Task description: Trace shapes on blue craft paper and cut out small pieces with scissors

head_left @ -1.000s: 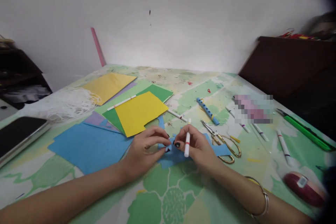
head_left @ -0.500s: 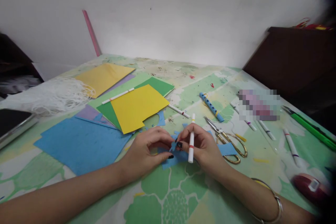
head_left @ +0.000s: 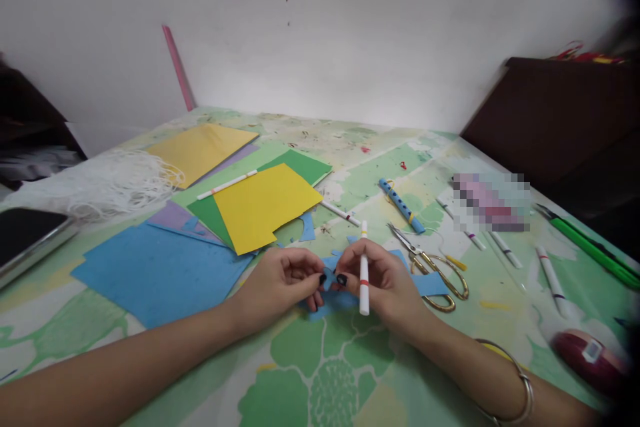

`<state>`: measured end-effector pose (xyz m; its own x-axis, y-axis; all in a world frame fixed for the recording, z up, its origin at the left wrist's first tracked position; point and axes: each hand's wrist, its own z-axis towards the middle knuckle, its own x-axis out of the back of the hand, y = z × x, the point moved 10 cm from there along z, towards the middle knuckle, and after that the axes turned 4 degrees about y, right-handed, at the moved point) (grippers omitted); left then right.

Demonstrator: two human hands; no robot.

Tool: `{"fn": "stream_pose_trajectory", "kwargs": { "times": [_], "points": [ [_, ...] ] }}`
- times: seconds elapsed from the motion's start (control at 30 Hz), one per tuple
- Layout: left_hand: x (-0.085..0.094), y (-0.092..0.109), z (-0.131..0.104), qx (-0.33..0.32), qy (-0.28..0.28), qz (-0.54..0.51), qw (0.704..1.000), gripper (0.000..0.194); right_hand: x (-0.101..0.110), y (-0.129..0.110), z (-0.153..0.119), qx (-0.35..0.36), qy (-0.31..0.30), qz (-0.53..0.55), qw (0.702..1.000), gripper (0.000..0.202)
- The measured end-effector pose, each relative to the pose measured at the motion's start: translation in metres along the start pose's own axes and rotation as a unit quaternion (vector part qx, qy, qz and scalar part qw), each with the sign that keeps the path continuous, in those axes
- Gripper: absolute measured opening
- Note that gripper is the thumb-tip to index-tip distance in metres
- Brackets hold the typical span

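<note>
A small blue cut-out piece (head_left: 329,278) is pinched between both hands at the middle of the table. My left hand (head_left: 287,285) grips its left side with thumb and fingers. On its right side, my right hand (head_left: 383,280) pinches it and also holds a white marker (head_left: 365,287) with a red band, roughly upright between the fingers. Blue paper scraps (head_left: 325,310) lie under and around the hands. Just right of my right hand are gold-handled scissors (head_left: 425,260), partly open, with a blue strip (head_left: 431,284) across the handles.
Yellow (head_left: 265,203), green and blue sheets (head_left: 165,273) lie to the left, near white string (head_left: 120,180) and a dark device (head_left: 33,233). Rightward are a blue flute-like tube (head_left: 401,205), markers (head_left: 553,280), a green cutter (head_left: 593,247) and a dark red object (head_left: 590,357).
My left thumb has moved up onto the small blue piece, and the left fingers have curled beneath it. The piece has turned slightly. The view has shifted a little.
</note>
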<state>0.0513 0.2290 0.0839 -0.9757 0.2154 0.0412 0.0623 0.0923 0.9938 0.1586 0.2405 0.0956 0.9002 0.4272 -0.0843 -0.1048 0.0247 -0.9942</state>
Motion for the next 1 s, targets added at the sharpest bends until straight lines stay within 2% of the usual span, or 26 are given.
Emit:
{"fn": "stream_pose_trajectory", "kwargs": {
  "times": [0.13, 0.43, 0.57, 0.73, 0.83, 1.0],
  "points": [
    [0.002, -0.005, 0.002, 0.025, 0.000, 0.002, 1.000, 0.006, -0.003, -0.007, 0.001, 0.027, -0.019, -0.010, 0.999, 0.012],
    [-0.002, -0.010, 0.001, 0.055, -0.022, -0.012, 0.998, 0.007, -0.002, -0.008, 0.000, 0.038, -0.021, -0.066, 0.997, 0.020],
    [-0.008, -0.011, 0.002, 0.063, -0.057, -0.041, 0.995, 0.008, -0.006, -0.017, -0.004, 0.095, -0.036, -0.110, 0.989, 0.027],
    [-0.016, -0.008, -0.002, 0.063, -0.088, -0.026, 0.994, 0.006, -0.011, -0.028, -0.009, 0.168, -0.036, -0.203, 0.964, 0.028],
    [-0.018, -0.007, -0.003, 0.057, -0.087, -0.022, 0.994, 0.007, -0.013, -0.028, -0.010, 0.169, -0.039, -0.222, 0.960, 0.029],
    [-0.015, -0.009, -0.002, 0.054, -0.054, -0.018, 0.997, 0.009, -0.011, -0.025, -0.008, 0.133, -0.029, -0.200, 0.970, 0.018]
  ]
}}
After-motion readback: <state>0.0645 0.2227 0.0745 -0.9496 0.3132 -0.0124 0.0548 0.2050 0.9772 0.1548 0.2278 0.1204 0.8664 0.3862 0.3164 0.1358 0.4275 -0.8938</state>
